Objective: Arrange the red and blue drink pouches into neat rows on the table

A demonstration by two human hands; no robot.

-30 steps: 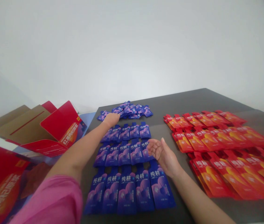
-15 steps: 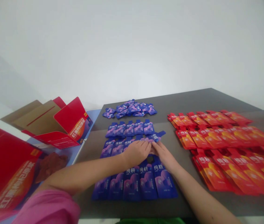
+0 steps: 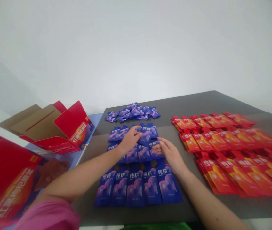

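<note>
Blue-purple pouches lie in three rows on the dark table [image 3: 188, 204]. Over the back row, my left hand [image 3: 131, 138] pinches a blue pouch [image 3: 146, 135] at its left side, tilted above the others. My right hand [image 3: 171, 154] is by the right end of the middle row, its thumb and fingertips at the edge of another blue pouch [image 3: 155, 150]; whether it grips that pouch I cannot tell. Nearest to me is the front row of blue pouches [image 3: 135, 188], uncovered by the hands.
A loose heap of blue pouches [image 3: 136, 111] lies at the back. Several rows of red pouches [image 3: 222, 140] are on the right. To the left stand an open red carton [image 3: 71, 127] and a nearer red carton [image 3: 8, 179], beside a brown-red object [image 3: 52, 172].
My hands, together over the middle row before, have parted. The left has moved back and left with a pouch; the right has shifted slightly right, and more of the middle row shows.
</note>
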